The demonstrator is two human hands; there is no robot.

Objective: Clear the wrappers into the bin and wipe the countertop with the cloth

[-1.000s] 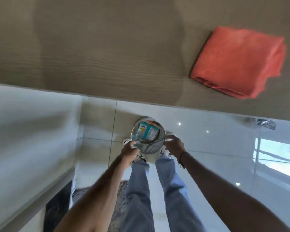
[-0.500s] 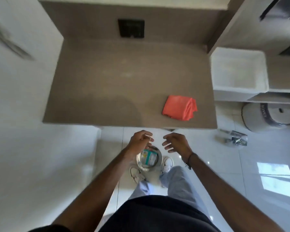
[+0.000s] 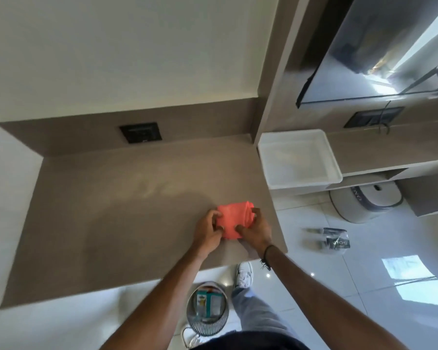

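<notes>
Bench (image 3: pixel 106 223): brown slab filling the centre-left of the frame, surface bare of wrappers as far as visible; faint pale smears toward its middle. White tray (image 3: pixel 299 157) on the lower ledge, right of centre, apart from the bench edge. Bin (image 3: pixel 208 322): ribbed, round, on the floor at bottom centre, just below the bench's near edge, with wrappers (image 3: pixel 209 303) lying inside. One crumpled clear wrapper (image 3: pixel 335 239) lies on the floor at right, well apart from the bin; judged not yet cleared. Cloth (image 3: pixel 234 218): orange, folded, on the bench near its lower-right corner. Left hand (image 3: pixel 208 229) has its grip closed on the cloth's left edge; right hand (image 3: pixel 254 228) has its grip clamped on the right and near edges, thumb on top. Whether the cloth is lifted or resting on the bench cannot be told. Judgement: clearing mostly done, wiping about to begin. Risks: the cloth sits close to the bench's right and near edges, so a stroke started outward could push it, and any crumbs, off onto the floor. Wiping with the cloth bunched gives narrow contact and may leave the pale smears. The floor wrapper, outside the working area, could be overlooked.
</notes>
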